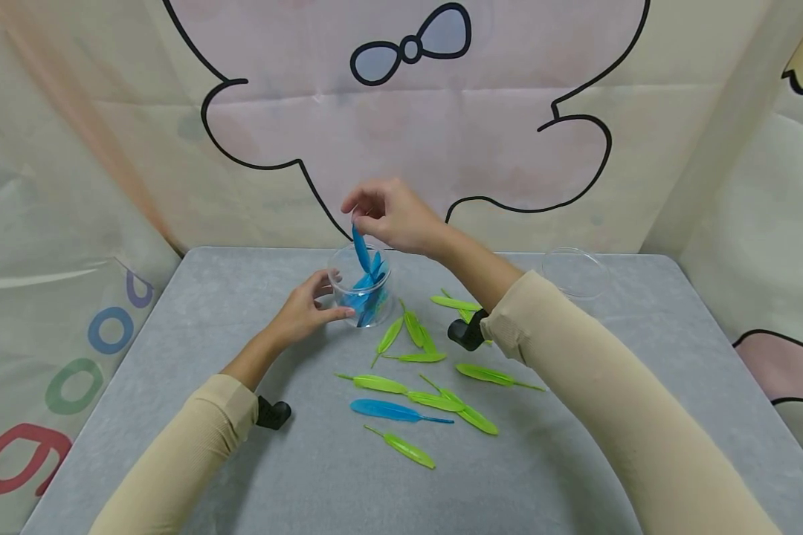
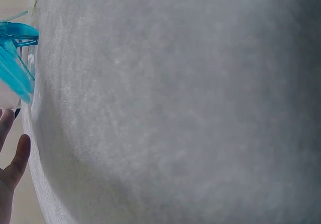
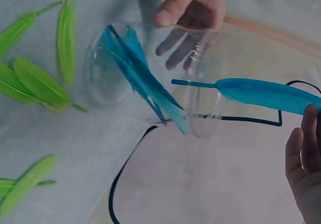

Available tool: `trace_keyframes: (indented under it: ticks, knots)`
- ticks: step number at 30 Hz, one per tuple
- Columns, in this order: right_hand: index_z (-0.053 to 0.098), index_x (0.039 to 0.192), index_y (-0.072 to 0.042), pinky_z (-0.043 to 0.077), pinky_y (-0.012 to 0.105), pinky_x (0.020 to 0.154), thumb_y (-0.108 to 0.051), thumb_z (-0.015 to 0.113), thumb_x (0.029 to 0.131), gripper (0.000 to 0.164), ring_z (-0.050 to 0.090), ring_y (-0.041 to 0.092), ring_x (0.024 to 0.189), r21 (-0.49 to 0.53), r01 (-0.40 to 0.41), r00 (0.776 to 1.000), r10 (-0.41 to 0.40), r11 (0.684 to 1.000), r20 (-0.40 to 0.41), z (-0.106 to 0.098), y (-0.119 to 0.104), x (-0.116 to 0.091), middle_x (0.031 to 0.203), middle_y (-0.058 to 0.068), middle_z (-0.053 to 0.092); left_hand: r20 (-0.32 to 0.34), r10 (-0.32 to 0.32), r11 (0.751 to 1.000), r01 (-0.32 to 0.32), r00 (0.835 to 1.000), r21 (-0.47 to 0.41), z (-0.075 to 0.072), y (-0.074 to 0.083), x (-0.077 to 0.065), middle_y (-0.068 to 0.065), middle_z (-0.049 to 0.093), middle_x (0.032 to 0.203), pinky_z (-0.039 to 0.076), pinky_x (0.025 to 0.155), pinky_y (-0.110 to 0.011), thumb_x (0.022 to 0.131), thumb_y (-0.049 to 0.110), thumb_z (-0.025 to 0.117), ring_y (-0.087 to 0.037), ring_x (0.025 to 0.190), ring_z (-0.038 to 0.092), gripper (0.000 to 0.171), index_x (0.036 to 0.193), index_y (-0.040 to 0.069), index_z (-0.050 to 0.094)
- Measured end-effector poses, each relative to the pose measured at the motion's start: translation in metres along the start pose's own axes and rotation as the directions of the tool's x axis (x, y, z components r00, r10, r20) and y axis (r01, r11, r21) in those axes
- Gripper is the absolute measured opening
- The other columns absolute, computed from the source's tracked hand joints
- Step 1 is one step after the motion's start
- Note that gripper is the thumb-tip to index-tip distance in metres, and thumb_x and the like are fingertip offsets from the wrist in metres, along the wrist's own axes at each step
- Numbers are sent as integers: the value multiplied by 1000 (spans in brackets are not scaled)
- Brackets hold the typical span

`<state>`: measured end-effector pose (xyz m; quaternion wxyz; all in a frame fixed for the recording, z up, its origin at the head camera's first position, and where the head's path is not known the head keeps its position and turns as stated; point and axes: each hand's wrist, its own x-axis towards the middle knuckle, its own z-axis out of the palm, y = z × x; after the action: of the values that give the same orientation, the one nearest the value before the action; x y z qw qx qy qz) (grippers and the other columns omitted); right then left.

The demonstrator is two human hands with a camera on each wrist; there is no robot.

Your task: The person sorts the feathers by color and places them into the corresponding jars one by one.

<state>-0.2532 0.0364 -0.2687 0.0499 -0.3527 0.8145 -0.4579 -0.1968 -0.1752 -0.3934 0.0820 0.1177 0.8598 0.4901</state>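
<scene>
A clear plastic cup (image 1: 342, 281) stands near the back edge of the table with several blue feathers (image 1: 368, 293) inside it. My left hand (image 1: 301, 308) holds the cup from its left side, thumb in front and fingers round the back. Above the mouth, my right hand (image 1: 395, 217) pinches a blue feather (image 3: 261, 94) by its vane end. The quill of this feather points down into the cup, its tip just inside the rim in the right wrist view. Only some fingers of the left hand (image 2: 14, 169) show in the left wrist view.
Several green feathers (image 1: 378, 383) lie scattered across the middle of the table (image 1: 321, 483), with one blue feather (image 1: 384, 410) among them. A second clear container (image 1: 575, 275) stands at the back right, behind the right forearm. Printed cloth (image 1: 388, 126) hangs behind the table.
</scene>
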Motion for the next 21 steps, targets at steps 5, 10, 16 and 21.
trace_keyframes:
  ticks: [5,10,16,21]
  knots:
    - [68,113,0,54,27,75,-1,60,98,17,62,21,83,2,-2,1000,2,1000,17,8,10,-4,94,10,65,-4,0,1000,0,1000,-13,1,0,-2,-26,40,151,36,108,-59,91,14,74,-45,136,41,72,148,-3,34]
    - [68,112,1,54,28,76,0,60,97,17,63,22,82,12,-17,999,17,1000,34,15,19,-8,93,11,66,-5,-8,1000,8,1000,-15,2,0,-3,-26,40,151,37,107,-58,91,14,75,-45,136,42,72,149,-2,34]
    - [68,112,0,53,28,78,0,59,97,17,61,22,83,15,-64,997,63,998,48,21,29,-13,93,10,66,-3,-6,1000,6,1000,-7,2,1,-3,-25,39,152,38,107,-57,91,14,74,-45,136,41,72,149,-2,34]
    - [68,113,0,53,27,79,0,60,97,17,59,21,85,-14,-77,995,78,997,55,25,37,-17,97,10,66,-2,0,1000,0,1000,-6,2,1,-3,-26,39,151,38,107,-58,91,14,75,-45,136,42,72,148,-3,34]
